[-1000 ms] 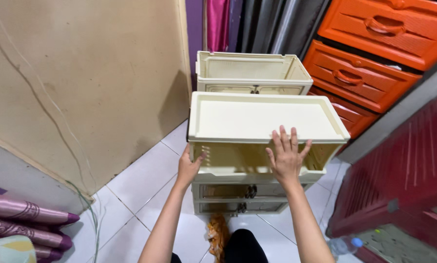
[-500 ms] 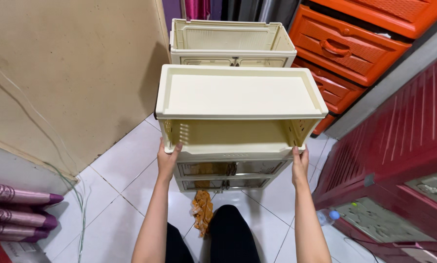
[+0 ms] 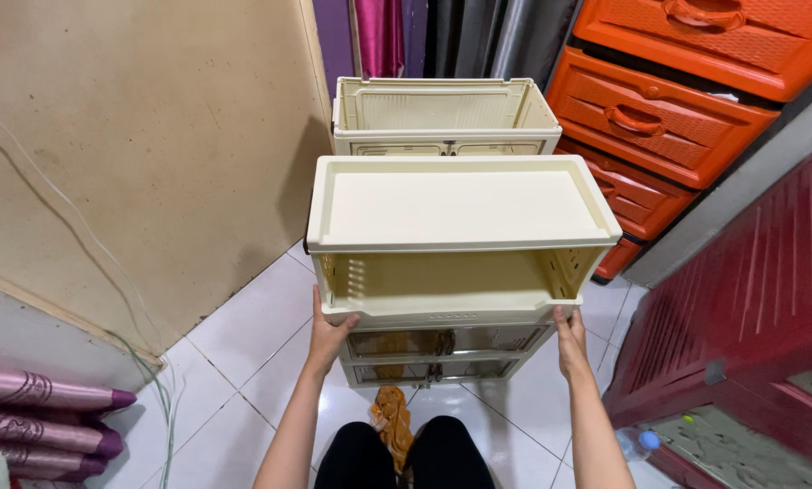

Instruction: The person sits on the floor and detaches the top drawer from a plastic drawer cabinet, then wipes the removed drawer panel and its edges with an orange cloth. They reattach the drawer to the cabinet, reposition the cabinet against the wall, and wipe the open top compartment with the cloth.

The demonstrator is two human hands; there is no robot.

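A cream plastic storage box [image 3: 460,237] with a flat lid and an open front sits on top of a stack of two similar boxes with clear front doors [image 3: 442,355]. My left hand [image 3: 327,331] grips its lower left corner. At the lower right corner my right hand [image 3: 570,337] holds the bottom edge. A second cream box [image 3: 444,116], open at the top, stands just behind on the floor.
Orange plastic drawers [image 3: 668,118] rise at the back right. A dark red ribbed panel [image 3: 750,299] runs along the right. A beige wall board [image 3: 143,154] is on the left, purple rolled fabric [image 3: 34,417] at lower left. An orange cloth [image 3: 392,421] lies on the white tiled floor.
My hands have gone from the box's top and front edge down to its two lower corners. The box now sits squarely on the stack.
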